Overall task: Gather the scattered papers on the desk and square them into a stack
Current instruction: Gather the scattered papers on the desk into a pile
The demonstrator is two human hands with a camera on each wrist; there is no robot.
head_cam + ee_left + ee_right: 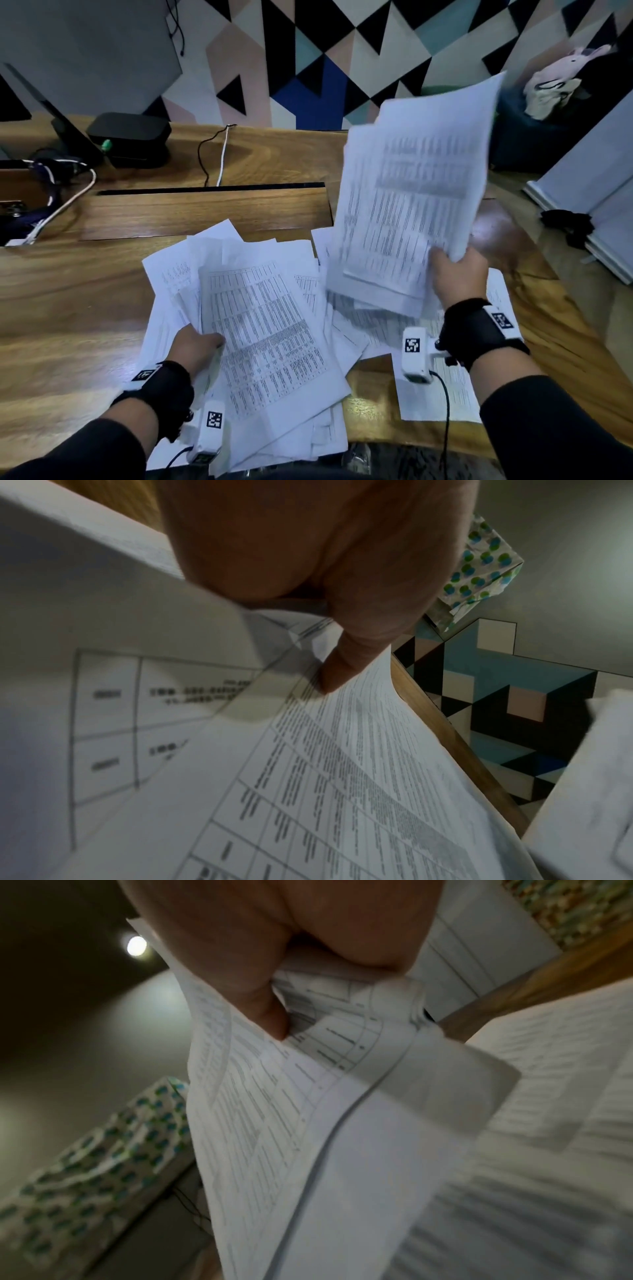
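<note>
Looks like an office: wooden desk (102,308) strewn with printed table sheets (267,329), monitor (85,51) at the back, cables (219,157), geometric wall panels (342,51).

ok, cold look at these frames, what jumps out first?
The raised sheaf of papers, which the right hand grips by its lower corner above the right side of the desk. Next, the loose heap of printed sheets fanned across the desk's near middle, with the left hand pinching their left edge. Behind it all, the wall of black, blue and pink triangles.
</note>
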